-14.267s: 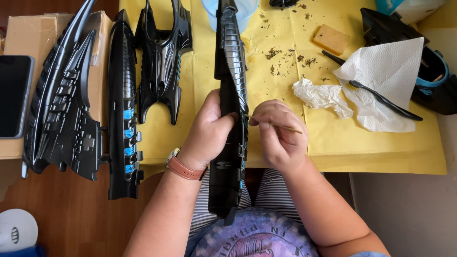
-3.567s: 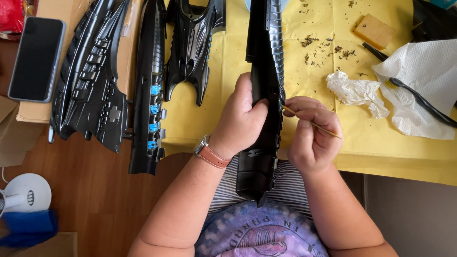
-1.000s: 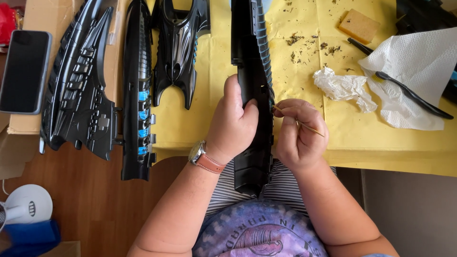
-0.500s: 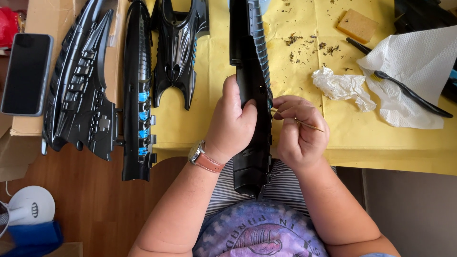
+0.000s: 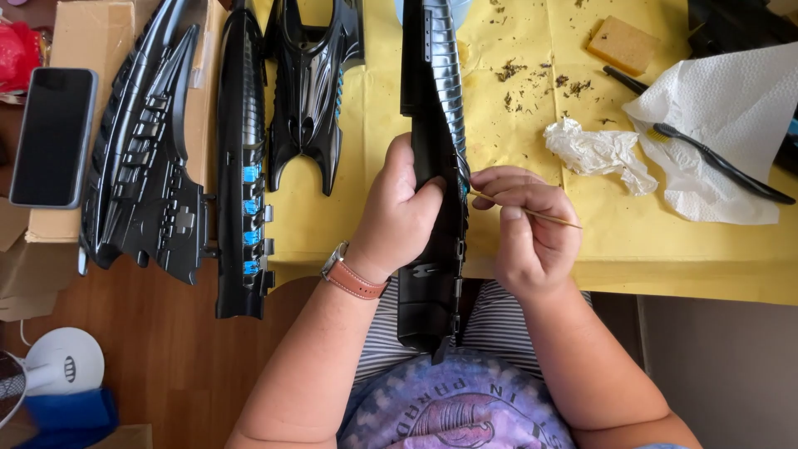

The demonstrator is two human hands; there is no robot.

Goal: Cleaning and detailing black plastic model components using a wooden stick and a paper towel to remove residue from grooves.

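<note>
- At the centre of the view, a long black model part (image 5: 434, 158) is held with its long axis running from twelve to six o'clock, its lower end over the lap and its upper end over the yellow table cover (image 5: 665, 249).
- The part is gripped at mid-length by the left hand (image 5: 403, 218), fingers wrapped around it from nine o'clock, thumb on top.
- A thin wooden stick (image 5: 532, 214) is pinched in the closed fingers of the right hand (image 5: 532, 233), its tip pointed toward nine o'clock at the part's ribbed right edge, which it appears to touch.
- The right hand is set just beside the part at three o'clock, wrist bent inward.
- Toward two o'clock lie a crumpled tissue (image 5: 600, 151) and a black brush (image 5: 715, 162); toward ten o'clock, other black model pieces (image 5: 241, 166).
</note>
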